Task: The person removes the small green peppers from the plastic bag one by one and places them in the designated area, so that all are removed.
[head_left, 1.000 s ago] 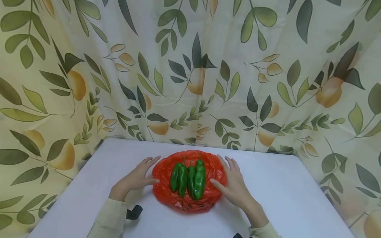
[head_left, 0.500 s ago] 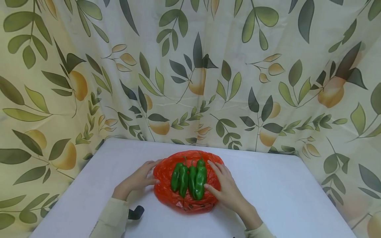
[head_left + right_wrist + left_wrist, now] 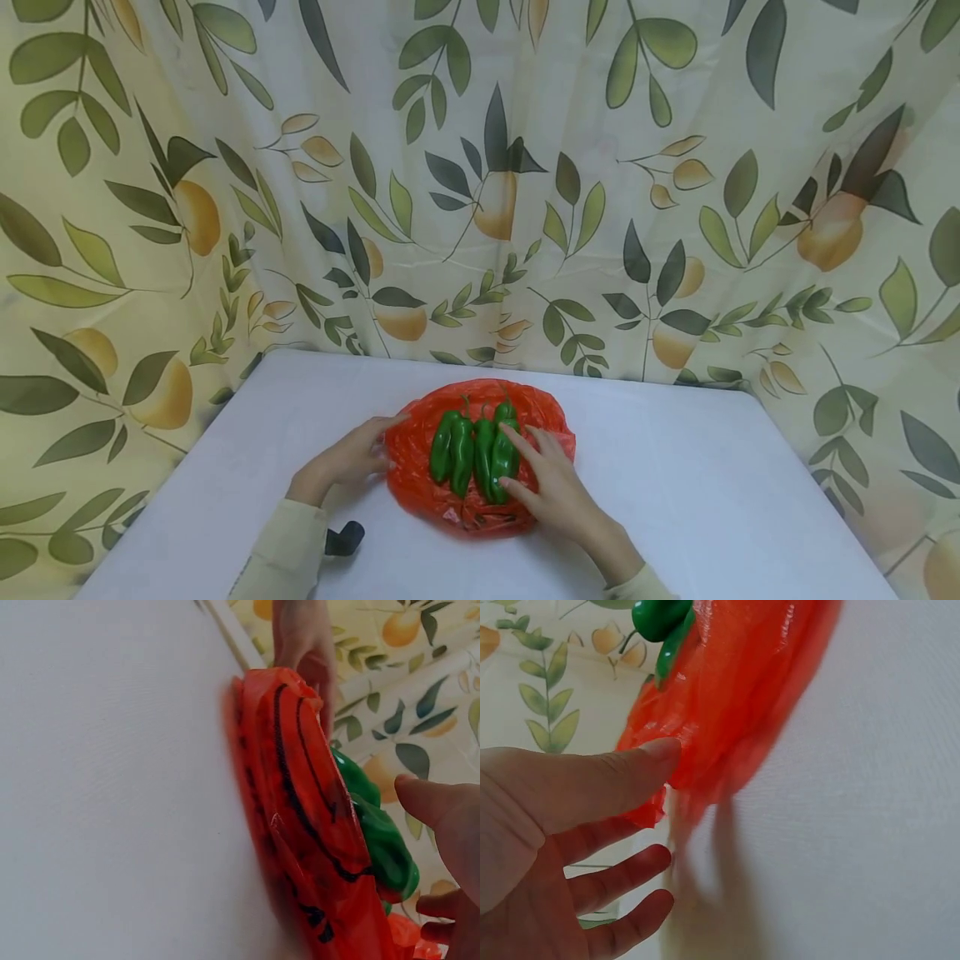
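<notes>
We see several green peppers [image 3: 462, 454] side by side on a crumpled red plastic bag [image 3: 415, 492] at the middle of a white worktop [image 3: 667, 475]; the bag seems to keep them grouped. At its left edge is the left hand [image 3: 342, 458], fingers loosely spread, thumb against the plastic, perhaps steadying it. The right hand [image 3: 561, 493] spreads over the rightmost pepper [image 3: 503, 458]; we cannot tell whether it touches. Pale cloth [image 3: 570, 100] printed with leaves and fruit hangs along the far side.
</notes>
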{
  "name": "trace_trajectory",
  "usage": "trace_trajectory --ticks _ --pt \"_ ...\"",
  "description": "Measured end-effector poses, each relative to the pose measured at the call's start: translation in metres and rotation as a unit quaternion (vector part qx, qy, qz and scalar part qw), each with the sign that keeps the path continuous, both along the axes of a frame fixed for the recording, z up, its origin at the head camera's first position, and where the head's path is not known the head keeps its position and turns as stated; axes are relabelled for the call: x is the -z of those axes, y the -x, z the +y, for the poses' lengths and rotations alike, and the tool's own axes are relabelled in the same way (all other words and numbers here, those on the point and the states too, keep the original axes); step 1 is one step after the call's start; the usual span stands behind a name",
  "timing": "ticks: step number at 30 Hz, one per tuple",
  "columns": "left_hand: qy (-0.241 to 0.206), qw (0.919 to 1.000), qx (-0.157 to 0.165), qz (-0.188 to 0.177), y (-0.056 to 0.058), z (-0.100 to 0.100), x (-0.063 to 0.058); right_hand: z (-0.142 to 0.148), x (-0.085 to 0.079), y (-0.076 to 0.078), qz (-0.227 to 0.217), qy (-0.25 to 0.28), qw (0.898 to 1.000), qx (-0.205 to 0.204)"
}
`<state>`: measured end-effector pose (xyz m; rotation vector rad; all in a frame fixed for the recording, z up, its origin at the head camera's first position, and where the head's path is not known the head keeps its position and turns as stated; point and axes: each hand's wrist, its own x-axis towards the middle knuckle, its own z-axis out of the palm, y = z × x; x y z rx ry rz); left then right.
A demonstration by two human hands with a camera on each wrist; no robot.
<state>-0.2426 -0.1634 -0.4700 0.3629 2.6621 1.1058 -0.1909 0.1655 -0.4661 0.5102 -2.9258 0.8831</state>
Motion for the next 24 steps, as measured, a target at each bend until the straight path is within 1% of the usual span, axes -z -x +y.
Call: trace_trajectory --ticks 6,11,14,19,24 --pt "0.009 0.9999 -0.01 -0.002 0.001 0.001 0.002 -0.003 0.005 -0.001 -0.034 -0.012 0.999 -0.003" --pt "0.021 0.9998 -0.007 0.002 0.003 0.001 0.004 -0.004 0.009 -0.001 -0.051 -0.027 0.998 0.005" --pt "0.031 0.9995 -0.006 0.003 0.004 0.0 0.005 -0.004 0.01 0.0 -0.055 -0.027 0.998 0.007" --pt "0.033 0.9994 -0.011 -0.006 0.004 0.001 0.006 -0.004 0.012 0.001 -0.045 -0.02 0.999 0.017" --pt "0.04 0.9989 -0.018 -0.012 0.004 0.002 0.007 -0.005 0.016 0.004 -0.047 -0.003 0.998 0.034"
